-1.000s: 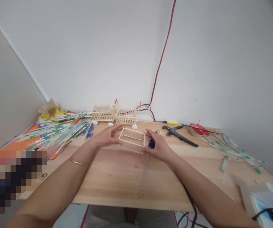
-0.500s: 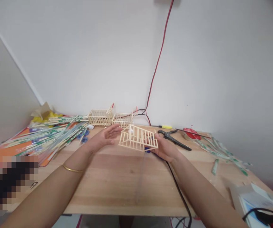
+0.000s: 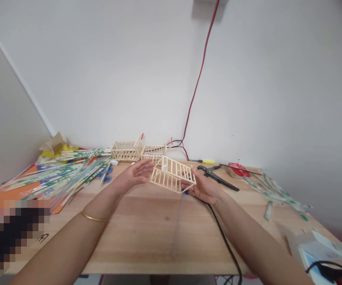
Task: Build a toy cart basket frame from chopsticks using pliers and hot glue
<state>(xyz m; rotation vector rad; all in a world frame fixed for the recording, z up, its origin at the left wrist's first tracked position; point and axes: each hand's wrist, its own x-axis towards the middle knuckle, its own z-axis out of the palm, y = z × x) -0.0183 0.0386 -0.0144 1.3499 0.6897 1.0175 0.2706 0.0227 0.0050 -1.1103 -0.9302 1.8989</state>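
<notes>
A small frame of thin wooden sticks [image 3: 173,174], built like an open slatted box, is held tilted above the table. My right hand [image 3: 205,186] grips its right end. My left hand [image 3: 136,174] is beside its left end with fingers spread, holding nothing. Beneath the right hand shows part of a blue object [image 3: 185,191], mostly hidden. Behind the hands, against the wall, stand two similar stick frames, a longer one [image 3: 126,150] and a smaller one [image 3: 153,151].
Wrapped sticks [image 3: 69,170] pile up at the left beside blue round pieces [image 3: 107,179]. Black-handled pliers [image 3: 218,178], a red round container [image 3: 239,170] and empty wrappers [image 3: 280,194] lie at the right. A black cable [image 3: 222,233] crosses the table's front edge.
The stick frame has tilted slightly in my right hand, its right end turning a little. My left hand remains open beside it. The whole view has shifted slightly.
</notes>
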